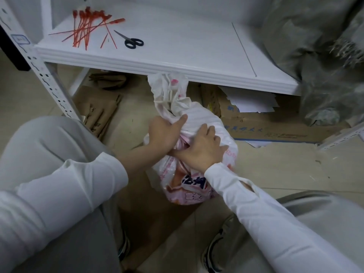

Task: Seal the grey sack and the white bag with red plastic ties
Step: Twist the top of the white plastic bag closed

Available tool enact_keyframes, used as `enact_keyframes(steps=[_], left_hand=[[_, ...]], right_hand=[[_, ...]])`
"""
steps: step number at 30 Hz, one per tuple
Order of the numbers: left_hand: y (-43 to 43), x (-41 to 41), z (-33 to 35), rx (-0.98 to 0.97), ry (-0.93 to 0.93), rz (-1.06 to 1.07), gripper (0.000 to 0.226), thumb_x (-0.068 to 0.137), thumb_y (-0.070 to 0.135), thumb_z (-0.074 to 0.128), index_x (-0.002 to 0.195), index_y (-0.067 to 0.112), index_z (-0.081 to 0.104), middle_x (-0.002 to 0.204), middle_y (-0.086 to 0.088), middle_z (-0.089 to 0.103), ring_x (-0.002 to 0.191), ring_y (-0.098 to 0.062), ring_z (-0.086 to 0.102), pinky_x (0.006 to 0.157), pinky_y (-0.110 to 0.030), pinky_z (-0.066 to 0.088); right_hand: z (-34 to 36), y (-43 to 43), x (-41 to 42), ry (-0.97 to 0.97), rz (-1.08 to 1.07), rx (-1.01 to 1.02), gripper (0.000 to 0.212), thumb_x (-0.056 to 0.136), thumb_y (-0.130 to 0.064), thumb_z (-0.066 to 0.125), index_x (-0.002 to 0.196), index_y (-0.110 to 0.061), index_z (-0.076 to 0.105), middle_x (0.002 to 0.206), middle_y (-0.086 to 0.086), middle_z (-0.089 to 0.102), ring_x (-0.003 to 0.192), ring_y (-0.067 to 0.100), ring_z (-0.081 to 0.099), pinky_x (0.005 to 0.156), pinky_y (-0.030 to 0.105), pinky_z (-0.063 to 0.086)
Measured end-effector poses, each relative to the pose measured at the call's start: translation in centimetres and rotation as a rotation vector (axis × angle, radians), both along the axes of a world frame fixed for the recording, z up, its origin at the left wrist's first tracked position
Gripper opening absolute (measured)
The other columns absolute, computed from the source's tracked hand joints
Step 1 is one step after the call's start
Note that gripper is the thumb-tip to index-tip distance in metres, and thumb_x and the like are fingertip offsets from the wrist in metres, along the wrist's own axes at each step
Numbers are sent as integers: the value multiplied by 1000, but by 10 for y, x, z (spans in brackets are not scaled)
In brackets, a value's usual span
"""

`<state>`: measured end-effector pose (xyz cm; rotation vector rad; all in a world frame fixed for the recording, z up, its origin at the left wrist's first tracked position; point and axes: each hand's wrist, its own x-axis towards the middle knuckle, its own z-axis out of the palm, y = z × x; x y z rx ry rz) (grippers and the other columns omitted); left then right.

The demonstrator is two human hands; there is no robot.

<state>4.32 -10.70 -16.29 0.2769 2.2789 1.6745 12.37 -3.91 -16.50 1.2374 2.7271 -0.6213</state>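
The white bag (pixel 208 120), printed in pink, stands on the floor between my knees, its bunched top (pixel 169 89) rising to the shelf edge. My left hand (pixel 163 133) grips the bag's neck from the left, thumb pressed on the plastic. My right hand (pixel 202 148) clutches the gathered plastic just below, fingers curled into the folds. A pile of red plastic ties (pixel 86 28) lies on the white shelf at the back left. The grey sack (pixel 323 56) bulks at the right, beside and above the shelf.
Black-handled scissors (pixel 130 41) lie on the white shelf (pixel 177 60) right of the ties. Flattened cardboard (pixel 98 115) and a box with papers (pixel 256 119) sit under the shelf. A perforated metal upright (pixel 45 75) stands at the left.
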Motion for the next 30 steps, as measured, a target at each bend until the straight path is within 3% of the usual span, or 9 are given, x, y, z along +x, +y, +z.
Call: enact_keyframes(steps=[4,8,12,15,19,21,24,27,30], left_hand=[[2,6,7,72,11,23,30,83,34,72,72,8,62,83,-16,70,69,-16,64,76,-39,55],[0,4,6,64,178,-61,18,84,31,72,75,17,66,84,-2,72,71,-4,64,69,-21,52],[1,-8,-3,-119,463,-225,31,85,42,67,74,13,67,71,2,67,70,-13,64,57,-26,46],[-3,-16,-5,-333,639,-250,54,81,58,57,67,6,63,67,-1,62,70,-18,57,59,-32,42],[-8,-26,-3,-404,741,-313,55,78,62,43,56,12,53,64,-6,62,75,-18,56,57,-29,33],[-9,-29,-2,-429,816,-362,61,79,65,38,60,11,60,72,-7,63,81,-18,57,58,-29,34],[-12,-29,2,-421,862,-443,59,82,58,45,67,5,68,78,-10,61,77,-22,58,59,-29,37],[-14,-24,7,-406,818,-503,50,88,36,62,54,1,54,62,-13,56,68,-28,55,57,-31,29],[-10,-17,7,-491,783,-505,56,91,36,58,48,8,38,52,-1,40,63,-24,49,56,-32,30]], right_hand=[[-10,7,-5,182,-1,78,111,63,-64,72,147,-12,21,157,10,24,142,35,25,114,63,15],[-9,17,-9,315,46,5,81,59,-52,66,129,-16,47,133,6,52,124,31,48,103,56,37],[-7,30,-11,321,121,-138,49,63,-33,73,109,-22,61,108,1,67,102,25,62,86,41,52],[-10,36,-14,254,226,-174,41,63,-26,71,103,-20,63,101,2,69,96,25,64,82,41,55],[-5,40,-17,246,326,-198,28,71,-13,69,98,-8,63,94,8,67,88,25,64,77,38,54],[-1,42,-16,238,377,-211,23,73,-6,63,96,-6,63,93,10,67,86,25,63,75,36,54],[0,42,-16,236,434,-208,21,72,-1,53,89,-5,65,86,11,67,80,25,64,73,41,55],[-3,44,-17,179,459,-168,25,69,-7,46,84,-3,66,84,14,67,80,29,64,73,47,55],[0,45,-15,102,479,-127,30,65,-18,43,88,-13,63,95,6,65,94,31,62,83,42,53]])
